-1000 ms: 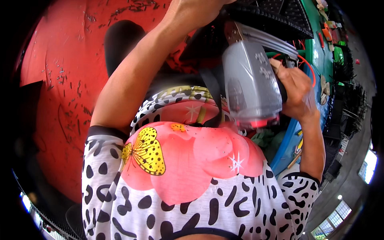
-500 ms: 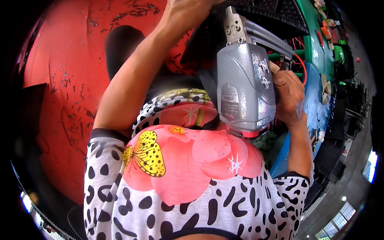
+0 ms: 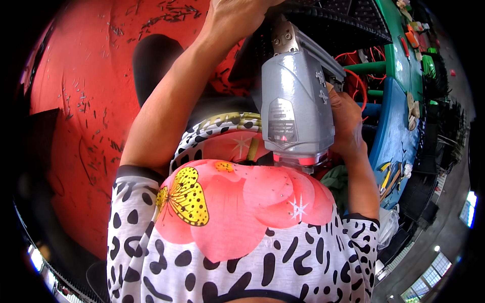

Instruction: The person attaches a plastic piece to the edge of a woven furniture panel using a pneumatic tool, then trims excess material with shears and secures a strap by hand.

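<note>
My right hand [image 3: 347,126] grips a grey power stapler [image 3: 295,111] by its handle, held upright in front of my chest. The metal nose of the stapler points up at a black woven panel [image 3: 333,25]. My left hand [image 3: 237,20] reaches up to the near edge of that panel at the top of the view. Its fingers run out of the picture, so its grip is hidden. A red light glows at the stapler's lower end, just above my flowered, spotted shirt [image 3: 232,222].
A red floor [image 3: 86,101] strewn with small staples lies on the left. On the right stands a green and blue bench [image 3: 399,126] with hand tools on it. A red hose [image 3: 356,76] curls behind the stapler. Dark stacked frames [image 3: 444,131] stand at far right.
The stapler has swung left and up, its nose now close under the black panel. My right hand came with it. My left arm stays raised.
</note>
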A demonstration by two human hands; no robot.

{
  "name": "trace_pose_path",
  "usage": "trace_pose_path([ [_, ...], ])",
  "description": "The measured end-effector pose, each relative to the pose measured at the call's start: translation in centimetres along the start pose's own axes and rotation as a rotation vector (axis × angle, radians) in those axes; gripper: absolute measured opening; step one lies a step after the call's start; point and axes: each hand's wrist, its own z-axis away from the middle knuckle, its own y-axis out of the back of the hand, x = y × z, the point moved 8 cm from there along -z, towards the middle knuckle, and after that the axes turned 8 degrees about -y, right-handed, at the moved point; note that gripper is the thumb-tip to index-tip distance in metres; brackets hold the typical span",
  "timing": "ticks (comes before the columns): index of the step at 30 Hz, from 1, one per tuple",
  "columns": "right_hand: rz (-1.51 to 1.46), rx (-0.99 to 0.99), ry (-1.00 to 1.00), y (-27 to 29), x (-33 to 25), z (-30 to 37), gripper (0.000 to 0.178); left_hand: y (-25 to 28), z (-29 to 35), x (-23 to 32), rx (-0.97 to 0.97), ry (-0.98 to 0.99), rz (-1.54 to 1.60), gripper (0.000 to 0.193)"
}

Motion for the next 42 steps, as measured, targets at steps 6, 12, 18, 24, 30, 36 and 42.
trace_pose_path([
  [6, -0.269, -0.020, -0.228, -2.0, 1.4, 1.3, 0.066, 0.2, 0.3, -0.1, 0.001, 0.038, -0.030, 0.031],
  [12, -0.257, 0.029, -0.211, -1.6, 0.4, 1.1, 0.061, 0.4, -0.1, -0.8, 0.018, -0.068, -0.020, 0.031],
  [18, -0.327, 0.023, -0.233, -3.2, 0.6, 0.6, 0.055, 1.0, -0.1, -1.9, 0.079, 0.005, 0.342, 0.032],
  [24, -0.805, 0.240, -0.187, -7.0, 1.3, 0.9, 0.070, 1.4, -0.3, -2.4, 0.103, 0.085, 0.264, 0.030],
  [30, -0.794, 0.302, -0.160, -10.0, 1.3, 1.0, 0.047, 2.5, -0.4, -2.1, 0.150, 0.057, 0.092, 0.027],
  [36, -0.802, 0.351, -0.071, -10.4, 0.0, 0.6, 0.037, 2.7, -0.6, -2.9, 0.155, -0.006, 0.148, 0.027],
  [42, -0.662, 0.338, -0.087, -11.5, -0.3, 1.4, 0.037, 2.3, -0.5, -3.1, 0.159, -0.025, 0.138, 0.028],
])
